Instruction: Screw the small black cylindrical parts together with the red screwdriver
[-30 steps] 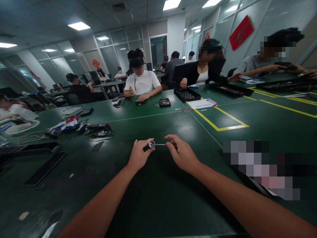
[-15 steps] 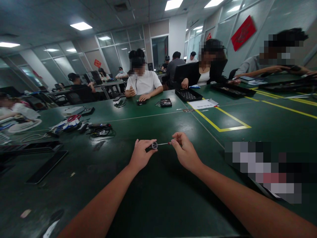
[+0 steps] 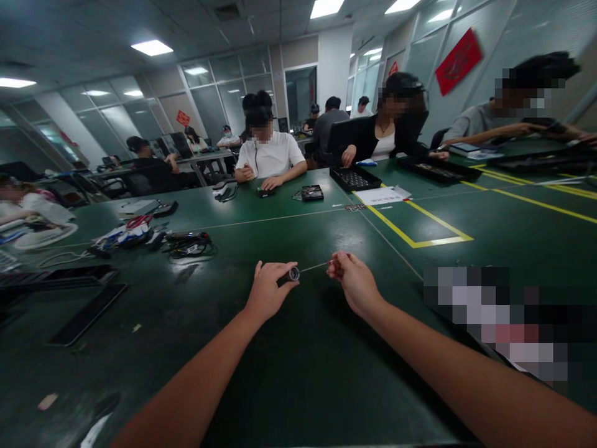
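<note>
My left hand (image 3: 269, 286) is closed around a small dark cylindrical part (image 3: 293, 274), whose round end with a pale ring faces me. In my right hand (image 3: 355, 283) is a thin screwdriver (image 3: 314, 267) with a bit of red at its handle. Its slim metal shaft points left toward the cylinder, with the tip at or just beside the ring; whether they touch I cannot tell. My right fingers are curled and hide most of the handle. Both hands are held above the green table (image 3: 298, 386).
Tangled cables (image 3: 191, 244) and a flat dark panel (image 3: 88, 314) lie to the left. Across the table are a black tray (image 3: 354, 178), a small black box (image 3: 312, 193), a paper sheet (image 3: 382, 195) and yellow tape (image 3: 392, 227). Several people sit around the room.
My right hand has shifted slightly right and its fingers have curled in further. The screwdriver now slants up toward the right instead of lying nearly level. My left hand has barely moved.
</note>
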The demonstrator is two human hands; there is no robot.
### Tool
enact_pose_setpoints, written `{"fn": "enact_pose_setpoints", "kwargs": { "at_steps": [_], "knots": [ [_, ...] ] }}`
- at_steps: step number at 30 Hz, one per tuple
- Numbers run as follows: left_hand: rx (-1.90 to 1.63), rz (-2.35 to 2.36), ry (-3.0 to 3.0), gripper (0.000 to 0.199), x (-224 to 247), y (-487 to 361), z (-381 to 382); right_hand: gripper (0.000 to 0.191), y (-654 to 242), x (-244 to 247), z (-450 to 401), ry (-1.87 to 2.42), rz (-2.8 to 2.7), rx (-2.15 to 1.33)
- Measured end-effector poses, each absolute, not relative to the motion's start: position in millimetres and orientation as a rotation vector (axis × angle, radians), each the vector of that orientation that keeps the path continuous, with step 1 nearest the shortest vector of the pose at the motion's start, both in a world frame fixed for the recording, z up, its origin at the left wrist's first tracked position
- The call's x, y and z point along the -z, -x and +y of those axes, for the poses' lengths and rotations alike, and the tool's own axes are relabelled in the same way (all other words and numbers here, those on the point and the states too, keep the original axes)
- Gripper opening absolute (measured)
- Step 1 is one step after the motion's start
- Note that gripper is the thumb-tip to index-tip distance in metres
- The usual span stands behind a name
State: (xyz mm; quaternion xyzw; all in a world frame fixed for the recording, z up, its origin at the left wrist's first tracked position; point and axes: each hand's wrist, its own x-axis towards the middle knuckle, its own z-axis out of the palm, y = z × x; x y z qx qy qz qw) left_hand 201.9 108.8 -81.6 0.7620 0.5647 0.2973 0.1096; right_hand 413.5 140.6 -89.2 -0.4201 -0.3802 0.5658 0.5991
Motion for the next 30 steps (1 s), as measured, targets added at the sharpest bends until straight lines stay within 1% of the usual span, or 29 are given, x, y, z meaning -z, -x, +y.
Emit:
{"fn": "enact_pose_setpoints", "kwargs": {
  "at_steps": [6, 12, 15, 18, 20, 22, 27, 30],
  "knots": [
    [-0.890, 1.643, -2.231, 0.039, 83.0, -202.9, 108.0, 0.032, -411.4, 82.9, 132.5, 0.976, -1.198, -1.107],
    [-0.899, 1.655, -2.238, 0.040, 83.6, -202.5, 108.1, 0.032, -412.3, 75.1, 122.8, 0.995, -1.380, -0.946],
    [-0.919, 1.676, -2.232, 0.041, 83.1, -202.8, 107.7, 0.034, -415.5, 67.8, 117.4, 1.111, -1.523, -0.787],
    [-0.938, 1.677, -2.230, 0.040, 82.7, -202.8, 107.0, 0.046, -418.4, 61.8, 114.3, 1.253, -1.641, -0.586],
    [-0.938, 1.669, -2.233, 0.040, 82.8, -202.3, 106.7, 0.051, -419.3, 60.5, 114.7, 1.286, -1.669, -0.514],
    [-0.934, 1.661, -2.235, 0.040, 83.0, -201.4, 106.7, 0.047, -419.4, 61.1, 116.1, 1.291, -1.691, -0.518],
    [-0.904, 1.655, -2.242, 0.038, 82.4, -199.8, 107.2, 0.023, -419.1, 63.6, 116.0, 1.123, -1.811, -0.632],
    [-0.884, 1.644, -2.248, 0.037, 83.1, -198.9, 108.0, 0.018, -419.8, 61.1, 112.2, 1.016, -1.903, -0.643]
  ]
}}
